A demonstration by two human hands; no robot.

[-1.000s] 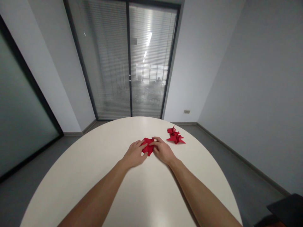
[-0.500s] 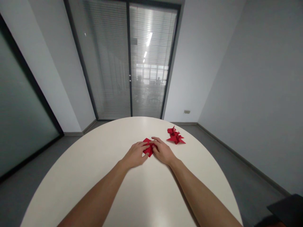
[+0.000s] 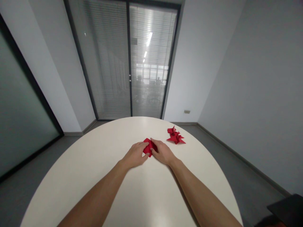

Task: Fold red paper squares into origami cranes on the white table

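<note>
Left hand (image 3: 134,154): holding the left side of a small red folded-paper piece (image 3: 147,149)
Right hand (image 3: 165,152): thumb and fingers gripping its right side
Folded-paper piece: between the hands, on a round white table (image 3: 78,167)
Nearby: spiky red paper figures (image 3: 175,138), right of the hands

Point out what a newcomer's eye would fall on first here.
Most likely the red paper at the middle of the white table, with the left hand and the right hand touching it from either side. Next, probably, the folded red pieces beyond the right hand, near the table's far right edge. Behind stand tall glass panels with blinds.
</note>
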